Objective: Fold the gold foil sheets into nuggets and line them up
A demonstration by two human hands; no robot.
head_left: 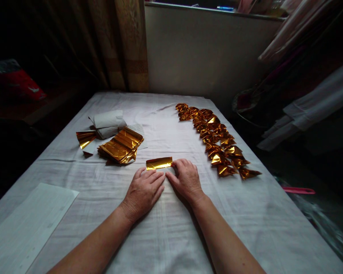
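A strip of folded gold foil paper [159, 163] lies on the white-clothed table in front of me. My left hand [144, 188] rests flat along its near edge, fingers stretched out toward the right. At the strip's right end, my right hand [187, 177] has its fingers curled around the corner, the thumb pointing toward the left fingertips. To the left sits a stack of gold foil sheets [121, 146], with white paper bundles [107, 121] behind it. Rows of folded gold foil pieces [217, 140] run along the table's right side.
A large white paper sheet [34, 224] lies at the near left of the cloth-covered table [165, 247]. A pink handle [298, 190] and clear plastic [326, 220] are beyond the right edge. Clothes [317, 102] hang at the right, a curtain [125, 45] at the back left.
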